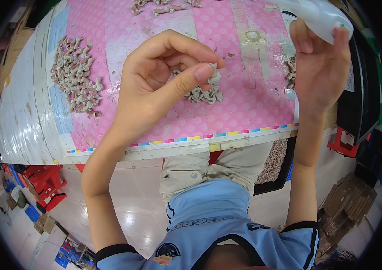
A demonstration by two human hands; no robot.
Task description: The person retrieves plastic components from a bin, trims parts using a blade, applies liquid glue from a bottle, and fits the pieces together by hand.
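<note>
My left hand [161, 76] is closed in a pinch over the middle of the table. Between its thumb and fingertips sits a small grey-white moulded piece [214, 75]. Just beyond and below those fingertips lies a pile of similar small grey pieces [204, 95], partly covered by the hand. Raised at the right, my right hand [320, 67] has its fingers wrapped round a white translucent squeeze bottle [323, 20]. The bottle lies tilted, its narrower end pointing up and left. Its far end runs out of the picture at the top.
A larger pile of grey and brownish pieces [74, 76] spreads at the left of the pink dotted table cover [245, 110]. More pieces [170, 9] lie at the far edge. A black tray of pieces [274, 164] stands below the table, near red stools [44, 184] and stacked cardboard [348, 202].
</note>
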